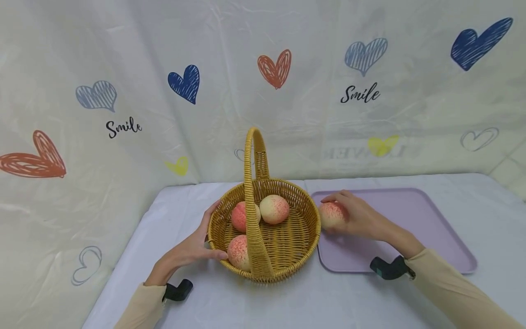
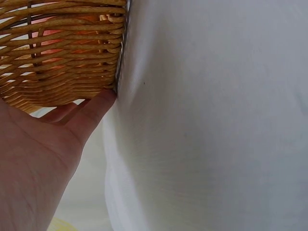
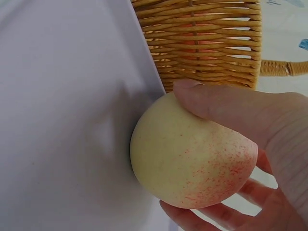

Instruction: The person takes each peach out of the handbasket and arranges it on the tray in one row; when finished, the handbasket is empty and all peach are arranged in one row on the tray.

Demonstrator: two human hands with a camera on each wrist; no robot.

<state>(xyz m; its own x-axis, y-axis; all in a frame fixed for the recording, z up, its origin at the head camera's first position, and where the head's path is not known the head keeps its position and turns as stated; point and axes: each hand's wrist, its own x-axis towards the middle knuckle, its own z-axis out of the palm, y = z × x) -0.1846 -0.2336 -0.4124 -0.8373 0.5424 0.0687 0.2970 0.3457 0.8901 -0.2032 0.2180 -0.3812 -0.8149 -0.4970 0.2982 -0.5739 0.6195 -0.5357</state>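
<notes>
A round wicker basket (image 1: 304,260) with a tall arched handle (image 1: 255,219) stands in the middle of the table. Inside it are three peaches: a redder one (image 1: 239,216) on the left, a pale one (image 1: 274,209) at the back and a speckled one (image 1: 238,252) at the front left. My left hand (image 1: 186,249) grips the basket's left side, its thumb at the rim and its fingers spread along the wall. Over the left end of a lilac tray (image 1: 394,201), my right hand (image 1: 361,217) holds another peach (image 3: 187,154) between thumb and fingers, close beside the basket.
The tray lies right up against the basket's right side. A white cloth (image 1: 197,301) covers the table, and behind it hangs a white curtain (image 1: 230,91) printed with hearts and "Smile". Black wrist cameras (image 1: 388,267) sit on both forearms.
</notes>
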